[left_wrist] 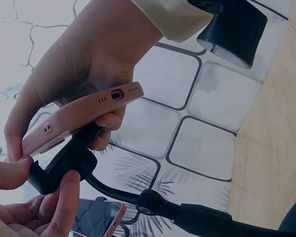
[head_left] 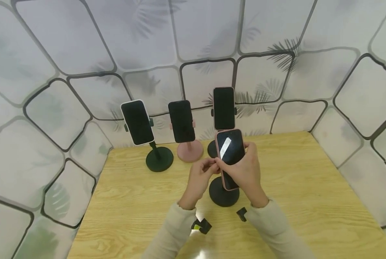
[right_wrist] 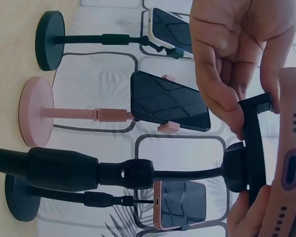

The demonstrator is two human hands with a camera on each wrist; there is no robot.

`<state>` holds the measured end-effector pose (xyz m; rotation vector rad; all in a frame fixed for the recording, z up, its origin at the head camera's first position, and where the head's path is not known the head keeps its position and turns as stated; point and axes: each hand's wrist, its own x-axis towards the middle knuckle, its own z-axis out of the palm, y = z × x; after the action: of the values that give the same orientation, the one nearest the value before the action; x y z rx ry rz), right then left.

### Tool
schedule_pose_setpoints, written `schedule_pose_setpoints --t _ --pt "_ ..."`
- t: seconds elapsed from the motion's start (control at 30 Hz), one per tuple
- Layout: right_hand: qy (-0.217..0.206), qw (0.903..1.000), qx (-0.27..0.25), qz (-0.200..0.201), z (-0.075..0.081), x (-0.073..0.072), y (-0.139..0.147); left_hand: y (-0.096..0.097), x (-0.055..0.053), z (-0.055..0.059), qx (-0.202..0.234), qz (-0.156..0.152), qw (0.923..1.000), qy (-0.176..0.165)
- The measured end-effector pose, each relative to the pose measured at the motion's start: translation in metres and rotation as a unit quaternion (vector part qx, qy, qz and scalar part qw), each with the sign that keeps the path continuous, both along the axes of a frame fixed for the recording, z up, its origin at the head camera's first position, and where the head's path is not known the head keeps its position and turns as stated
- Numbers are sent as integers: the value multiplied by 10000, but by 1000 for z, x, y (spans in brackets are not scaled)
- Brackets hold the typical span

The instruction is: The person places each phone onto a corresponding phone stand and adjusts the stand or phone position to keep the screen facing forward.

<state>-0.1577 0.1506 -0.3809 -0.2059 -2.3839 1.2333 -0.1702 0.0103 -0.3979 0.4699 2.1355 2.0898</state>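
A phone in a pink case (head_left: 233,144) is gripped along its right side by my right hand (head_left: 247,172), the thumb lying across the screen. In the left wrist view, fingers of that hand also reach behind a black phone clamp (left_wrist: 64,160). My left hand (head_left: 197,181) pinches the hooked end of this clamp between thumb and fingers. The phone is tilted against the clamp face, with a gap between them at the hooked end in the right wrist view. Below, the black stand's round base (head_left: 224,196) rests on the table.
Behind stand a green stand (head_left: 159,159) bearing a white-cased phone (head_left: 137,122), a pink stand (head_left: 190,151) with a black phone (head_left: 181,121), and a black stand with a pink-cased phone (head_left: 224,108). Patterned fabric walls (head_left: 209,82) surround the wooden table (head_left: 309,201).
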Motion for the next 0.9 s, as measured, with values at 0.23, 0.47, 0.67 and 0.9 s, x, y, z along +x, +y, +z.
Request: schedule_pose_setpoints --t 0.23,0.47,0.67,0.9 --pt "-6 9999 -108 -76 4 -4 2 0 1 0 70 5 10000 1" --pt "81 9999 -63 101 0 -5 3 -3 -1 -1 -94 -57 9999 -21" --pt "270 9988 -221 334 -6 -3 5 -4 -4 -3 -80 -216 9997 4" --pt "989 9937 -360 376 -13 0 4 -6 -7 -4 74 -426 9990 -123"
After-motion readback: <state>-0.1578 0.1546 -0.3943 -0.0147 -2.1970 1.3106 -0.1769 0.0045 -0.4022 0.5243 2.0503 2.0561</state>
